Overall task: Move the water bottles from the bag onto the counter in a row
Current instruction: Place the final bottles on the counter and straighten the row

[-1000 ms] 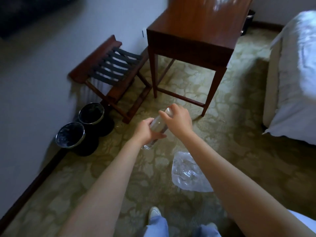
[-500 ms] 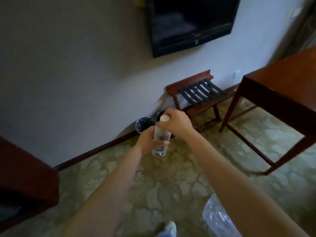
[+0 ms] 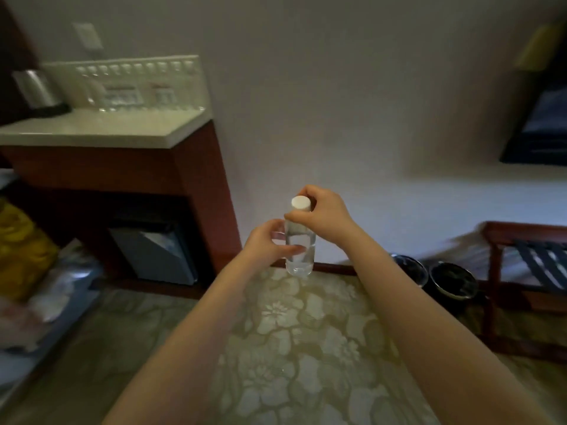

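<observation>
1. As we are looking down over the green floral carpet (image 3: 300, 332), we are holding one clear plastic water bottle with a white cap (image 3: 300, 265) upright in the air in front of us.
2. Our left hand (image 3: 265, 245) is curling its fingers round the bottle's middle, and our right hand (image 3: 326, 214) is pinching its neck just under the cap.
3. We are facing the pale stone-topped wooden counter (image 3: 101, 131), well apart at upper left, where blurred clear bottles (image 3: 135, 87) are standing along its back beside a metal kettle (image 3: 36, 87).
</observation>
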Demonstrator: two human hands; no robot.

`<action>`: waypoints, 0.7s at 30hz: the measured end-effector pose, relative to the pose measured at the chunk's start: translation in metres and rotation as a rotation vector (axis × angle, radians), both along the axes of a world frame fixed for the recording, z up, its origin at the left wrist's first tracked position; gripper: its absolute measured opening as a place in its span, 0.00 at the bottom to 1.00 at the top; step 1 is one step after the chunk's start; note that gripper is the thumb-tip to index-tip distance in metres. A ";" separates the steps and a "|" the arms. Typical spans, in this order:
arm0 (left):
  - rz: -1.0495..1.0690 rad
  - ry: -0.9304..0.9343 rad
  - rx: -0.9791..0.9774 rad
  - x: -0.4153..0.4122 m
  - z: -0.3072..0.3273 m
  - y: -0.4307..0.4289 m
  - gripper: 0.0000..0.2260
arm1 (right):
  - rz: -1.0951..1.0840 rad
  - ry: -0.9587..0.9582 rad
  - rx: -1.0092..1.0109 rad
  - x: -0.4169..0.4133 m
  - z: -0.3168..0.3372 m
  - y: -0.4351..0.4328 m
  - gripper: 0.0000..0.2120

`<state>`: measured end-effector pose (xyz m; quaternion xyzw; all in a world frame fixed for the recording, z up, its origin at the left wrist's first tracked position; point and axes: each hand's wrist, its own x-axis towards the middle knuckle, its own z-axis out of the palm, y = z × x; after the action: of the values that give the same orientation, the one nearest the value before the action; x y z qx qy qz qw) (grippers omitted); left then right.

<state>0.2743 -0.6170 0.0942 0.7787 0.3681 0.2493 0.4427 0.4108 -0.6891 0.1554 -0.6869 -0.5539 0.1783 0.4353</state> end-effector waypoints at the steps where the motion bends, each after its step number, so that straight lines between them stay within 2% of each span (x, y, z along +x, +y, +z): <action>1: 0.026 -0.024 0.013 -0.024 0.005 0.018 0.22 | 0.027 -0.003 0.019 -0.022 0.006 0.022 0.11; 11: 0.211 -0.160 0.129 -0.224 0.066 0.187 0.19 | 0.196 0.075 0.238 -0.220 0.059 0.224 0.10; 17: 0.301 -0.241 0.182 -0.289 0.084 0.279 0.18 | 0.272 0.015 0.341 -0.294 0.081 0.330 0.09; 21: 0.344 -0.294 0.225 -0.317 0.093 0.352 0.17 | 0.327 0.039 0.413 -0.320 0.088 0.409 0.09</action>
<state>-0.0429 -0.2650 0.1872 0.7042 0.3968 0.4712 0.3529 0.0904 -0.2798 0.2436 -0.4813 -0.6736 0.1428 0.5424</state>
